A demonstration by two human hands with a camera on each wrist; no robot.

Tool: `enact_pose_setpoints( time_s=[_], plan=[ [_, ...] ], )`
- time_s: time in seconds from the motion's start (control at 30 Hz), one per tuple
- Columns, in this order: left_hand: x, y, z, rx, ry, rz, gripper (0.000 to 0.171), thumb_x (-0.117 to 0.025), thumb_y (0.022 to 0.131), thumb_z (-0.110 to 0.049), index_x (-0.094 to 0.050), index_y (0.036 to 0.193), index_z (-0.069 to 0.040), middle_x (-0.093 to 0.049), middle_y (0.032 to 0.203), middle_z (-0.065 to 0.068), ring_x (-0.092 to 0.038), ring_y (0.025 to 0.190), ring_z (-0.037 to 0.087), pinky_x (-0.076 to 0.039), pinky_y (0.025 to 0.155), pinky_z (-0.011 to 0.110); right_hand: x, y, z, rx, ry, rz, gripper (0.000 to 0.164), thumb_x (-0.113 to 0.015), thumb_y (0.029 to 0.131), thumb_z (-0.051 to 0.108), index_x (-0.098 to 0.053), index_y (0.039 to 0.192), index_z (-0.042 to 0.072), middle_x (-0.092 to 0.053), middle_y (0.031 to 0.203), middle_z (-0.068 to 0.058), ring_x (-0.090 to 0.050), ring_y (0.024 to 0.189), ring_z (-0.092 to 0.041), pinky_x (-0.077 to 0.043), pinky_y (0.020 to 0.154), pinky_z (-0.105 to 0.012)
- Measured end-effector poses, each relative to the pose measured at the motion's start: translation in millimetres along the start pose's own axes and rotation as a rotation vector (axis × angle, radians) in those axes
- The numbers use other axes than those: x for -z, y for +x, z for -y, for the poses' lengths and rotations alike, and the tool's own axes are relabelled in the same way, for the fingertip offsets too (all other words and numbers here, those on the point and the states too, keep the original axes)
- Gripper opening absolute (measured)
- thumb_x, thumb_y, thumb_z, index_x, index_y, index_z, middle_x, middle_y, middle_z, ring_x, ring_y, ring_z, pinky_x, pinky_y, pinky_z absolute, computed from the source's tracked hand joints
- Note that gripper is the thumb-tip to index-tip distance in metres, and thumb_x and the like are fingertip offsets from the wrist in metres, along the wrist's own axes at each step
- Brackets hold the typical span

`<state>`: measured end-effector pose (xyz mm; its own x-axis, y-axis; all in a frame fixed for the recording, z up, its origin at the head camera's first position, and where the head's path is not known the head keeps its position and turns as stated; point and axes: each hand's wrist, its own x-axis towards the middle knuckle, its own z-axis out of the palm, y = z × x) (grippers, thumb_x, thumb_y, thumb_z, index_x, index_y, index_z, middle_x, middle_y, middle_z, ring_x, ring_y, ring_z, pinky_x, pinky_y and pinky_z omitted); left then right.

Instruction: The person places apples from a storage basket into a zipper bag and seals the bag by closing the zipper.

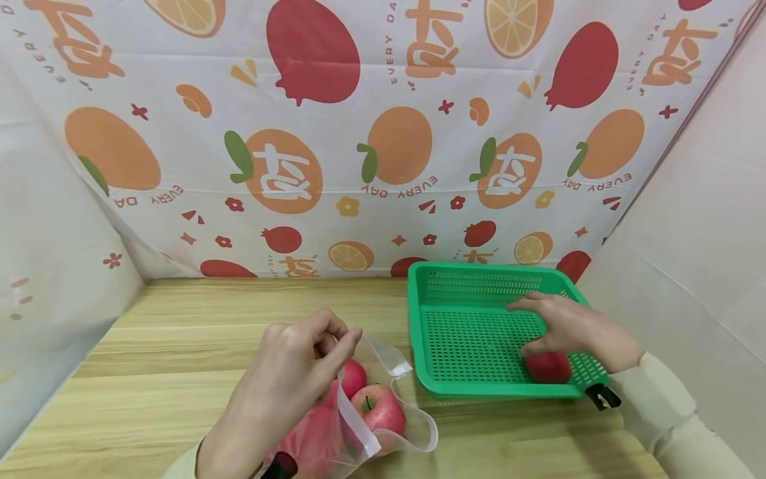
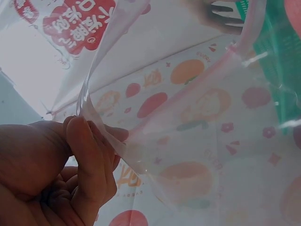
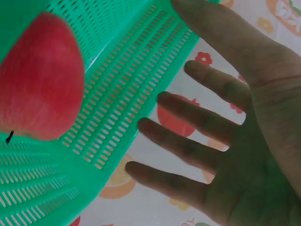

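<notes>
My left hand [image 1: 293,372] pinches the rim of a clear plastic bag [image 1: 359,426] between thumb and fingers; the left wrist view shows the thin film [image 2: 188,136] stretching away from the fingertips. Inside the bag lie several red apples [image 1: 383,409], partly hidden behind the hand. On the right, over the green basket [image 1: 503,390], my right hand [image 1: 565,326] hovers with its fingers spread. Below that hand one red apple [image 1: 548,368] sits in the basket's near right corner; the right wrist view shows this apple [image 3: 42,77] apart from the straight fingers.
The basket stands on a wooden table [image 1: 197,332], to the right of the bag. A fruit-printed cloth [image 1: 359,219] hangs behind the table, and a white side wall [image 1: 706,233] rises close to the right arm. A black clip [image 1: 602,396] shows at the right sleeve.
</notes>
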<state>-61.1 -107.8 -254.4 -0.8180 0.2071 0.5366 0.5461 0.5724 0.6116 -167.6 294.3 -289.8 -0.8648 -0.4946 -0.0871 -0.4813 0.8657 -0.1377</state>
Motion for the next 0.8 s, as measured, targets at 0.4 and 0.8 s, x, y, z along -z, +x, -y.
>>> enact_pose_setpoints(
  time_s=[0.4,0.8],
  plan=[
    [1.3,-0.8,-1.4,0.014,0.004,0.010,0.015,-0.080,0.085,-0.003,-0.070,0.080,-0.013,-0.053,0.059,-0.017,-0.038,0.043,-0.008,-0.040,0.041,0.018,-7,-2,-13,-0.153,0.073,0.203,0.078,-0.093,0.069,0.039,-0.064,0.135,0.009,-0.062,0.132,-0.022,-0.055,0.113,-0.040,-0.059,0.084,-0.053],
    [-0.4,-0.5,1.8,-0.004,0.007,-0.011,0.014,-0.079,0.086,-0.004,-0.071,0.081,-0.014,-0.055,0.060,-0.018,-0.040,0.047,-0.006,-0.039,0.043,0.017,-9,2,-9,-0.257,0.064,0.327,0.077,-0.095,0.068,0.035,-0.064,0.135,0.016,-0.058,0.135,-0.021,-0.051,0.114,-0.039,-0.058,0.082,-0.056]
  ],
)
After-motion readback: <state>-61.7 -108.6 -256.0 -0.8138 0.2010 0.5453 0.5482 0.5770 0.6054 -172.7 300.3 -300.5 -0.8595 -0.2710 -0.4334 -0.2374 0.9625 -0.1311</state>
